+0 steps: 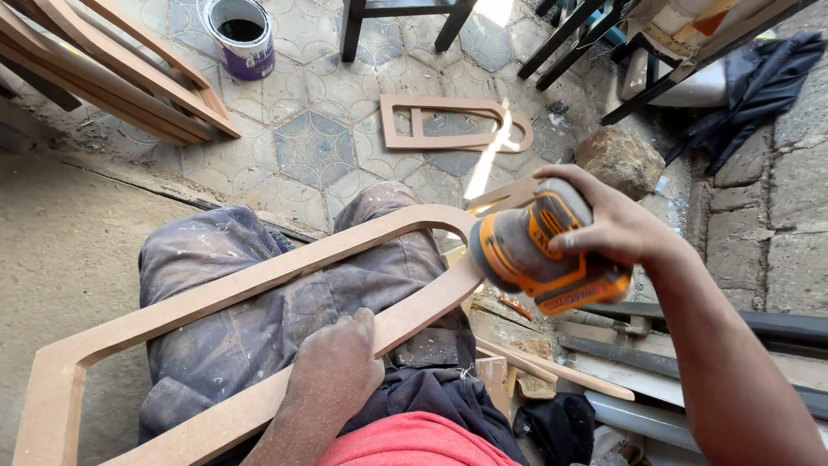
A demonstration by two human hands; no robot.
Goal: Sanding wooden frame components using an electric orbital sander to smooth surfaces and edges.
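- The arched wooden frame runs from the lower left of the picture up to the centre, lying across the person's lap (dusty grey trousers underneath). It is a flat cut-out of brown board, with two long rails that meet in a rounded bow at centre.
- It looks stiff and fairly light, yet the rails are thin and long, so I judge it would flex or snap if levered from one end. The dusty, smooth face looks likely to slide on cloth.
- The left hand, at lower centre, presses down on the near rail with fingers curled over its edge, clamping it against the thigh. That seems the sound place to hold: close to the bow being worked, on the rail's flat face.
- The right hand, at centre right, is wrapped around the top of an orange and grey sander, whose pad meets the outer curve of the bow.
- Further up, a smaller frame of the same shape lies on the tiled floor, and a paint can stands at top left.
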